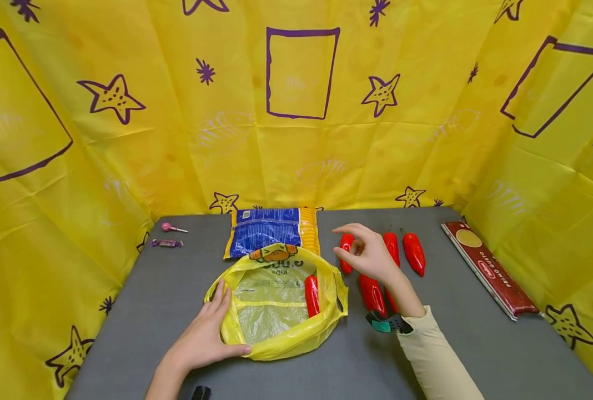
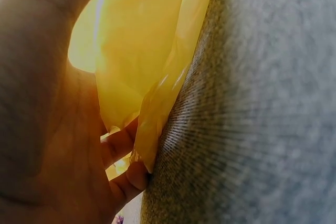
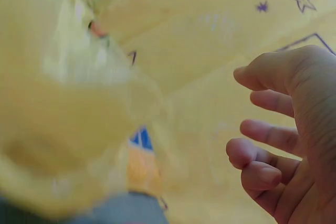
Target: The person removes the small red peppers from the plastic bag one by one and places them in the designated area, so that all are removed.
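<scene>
A yellow plastic bag (image 1: 296, 349) stands on the grey table with its mouth spread wide. One glossy red pepper (image 1: 312, 296) lies inside, against the right wall. My left hand (image 1: 204, 339) holds the bag's left side, thumb along the near rim; in the left wrist view its fingers (image 2: 122, 142) curl at the yellow film. Right of the bag, my right hand (image 1: 368, 253) hovers over several red peppers (image 1: 372, 295), partly covering them. Its fingers are loosely bent, thumb and forefinger apart, with nothing between them. Another red pepper (image 1: 413, 254) lies further right.
Behind the bag lies a blue and yellow packet (image 1: 266, 230). A pink lollipop (image 1: 166, 226) and a purple wrapped candy (image 1: 167, 243) are at the far left. A long dark red package (image 1: 496, 272) lies at the right. Yellow patterned curtains (image 1: 296, 161) enclose the table.
</scene>
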Demonstrator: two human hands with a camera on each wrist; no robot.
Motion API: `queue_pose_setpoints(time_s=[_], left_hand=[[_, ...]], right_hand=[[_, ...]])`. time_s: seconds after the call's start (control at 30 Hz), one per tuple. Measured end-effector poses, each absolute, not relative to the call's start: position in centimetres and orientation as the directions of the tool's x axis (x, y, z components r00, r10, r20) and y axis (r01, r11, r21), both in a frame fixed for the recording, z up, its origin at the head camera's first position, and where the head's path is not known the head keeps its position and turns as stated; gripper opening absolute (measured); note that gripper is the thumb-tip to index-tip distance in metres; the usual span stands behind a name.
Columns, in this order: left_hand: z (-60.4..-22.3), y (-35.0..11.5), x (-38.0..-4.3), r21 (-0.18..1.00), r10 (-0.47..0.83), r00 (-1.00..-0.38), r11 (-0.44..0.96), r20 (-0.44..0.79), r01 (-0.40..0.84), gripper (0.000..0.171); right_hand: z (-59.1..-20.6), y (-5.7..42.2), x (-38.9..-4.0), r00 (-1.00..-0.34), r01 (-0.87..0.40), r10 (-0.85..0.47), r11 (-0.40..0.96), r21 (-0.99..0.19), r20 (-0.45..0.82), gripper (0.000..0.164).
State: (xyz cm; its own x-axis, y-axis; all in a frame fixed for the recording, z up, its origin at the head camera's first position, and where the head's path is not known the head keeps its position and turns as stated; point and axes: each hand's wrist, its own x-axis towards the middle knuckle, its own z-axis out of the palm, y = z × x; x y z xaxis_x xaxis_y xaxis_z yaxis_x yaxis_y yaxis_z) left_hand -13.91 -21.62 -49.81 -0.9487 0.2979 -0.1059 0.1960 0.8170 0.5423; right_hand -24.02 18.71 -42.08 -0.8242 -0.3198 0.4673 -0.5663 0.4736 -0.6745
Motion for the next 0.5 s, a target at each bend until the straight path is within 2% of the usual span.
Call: queue_pose_setpoints(time_s=[0.23, 0.5], left_hand=[[-49.7, -21.8, -14.0, 0.529, 0.295, -0.951, 0.824, -0.097, 0.202, 0.147], [-49.5, -21.5, -13.9, 0.534, 0.296, -0.948, 0.824, -0.120, 0.190, 0.148]], right_hand=[[-41.3, 14.0, -24.6, -0.802, -0.596, -0.372, 0.431, -0.677, 0.469, 0.035], [-41.4, 9.8, -24.2, -0.836, -0.521, -0.401, 0.371, -0.769, 0.373, 0.033]])
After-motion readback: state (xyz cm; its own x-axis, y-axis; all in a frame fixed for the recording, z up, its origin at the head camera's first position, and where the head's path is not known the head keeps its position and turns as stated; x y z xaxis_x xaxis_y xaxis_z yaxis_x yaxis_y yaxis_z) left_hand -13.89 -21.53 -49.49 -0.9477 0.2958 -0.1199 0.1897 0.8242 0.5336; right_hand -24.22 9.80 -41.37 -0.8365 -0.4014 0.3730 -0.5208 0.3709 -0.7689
